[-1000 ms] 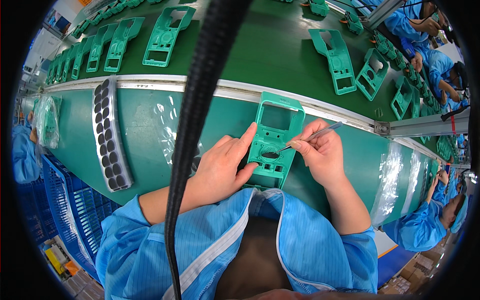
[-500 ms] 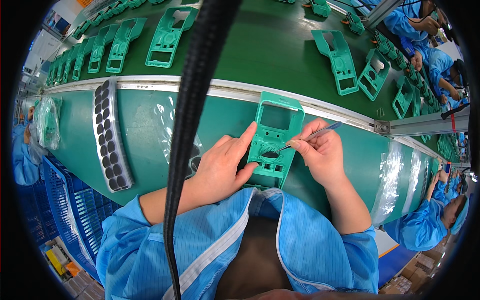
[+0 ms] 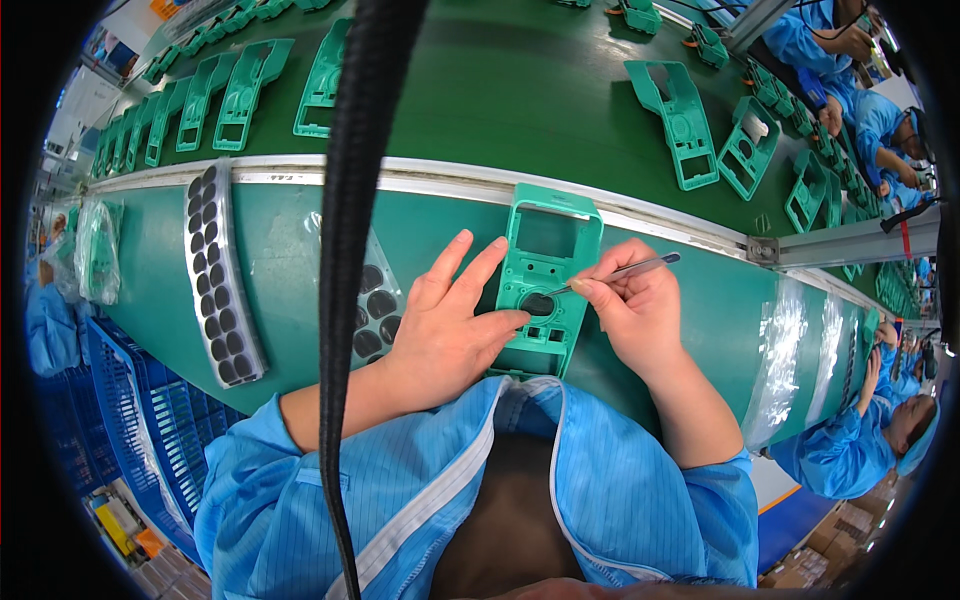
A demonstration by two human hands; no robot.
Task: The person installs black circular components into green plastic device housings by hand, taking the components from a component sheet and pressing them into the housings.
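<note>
A green plastic housing (image 3: 567,204) lies on the green tabletop in front of me, its large rectangular opening toward the far side. Over its round speaker area sits a dark oval pad (image 3: 538,304). My left hand (image 3: 440,335) is open at the housing's left side, fingers spread, with the thumb tip reaching to the pad's edge. From the right, my right hand (image 3: 638,312) is closed around a slim pair of metal tweezers (image 3: 648,266). Their tip points at the pad's right edge; whether it touches cannot be made out.
Left are a strip of dark oval pads (image 3: 212,270) and a clear sheet with more pads (image 3: 378,305). Beyond a metal rail (image 3: 440,178), several green housings (image 3: 680,125) lie on a green belt. Plastic bags (image 3: 780,350) lie right; a blue crate (image 3: 150,420) stands lower left. Co-workers sit at both sides.
The dark pad now lies flatter over the speaker holes, which showed before. My left thumb has moved onto its edge and the fingers have lifted and spread. The tweezers' tip has shifted right.
</note>
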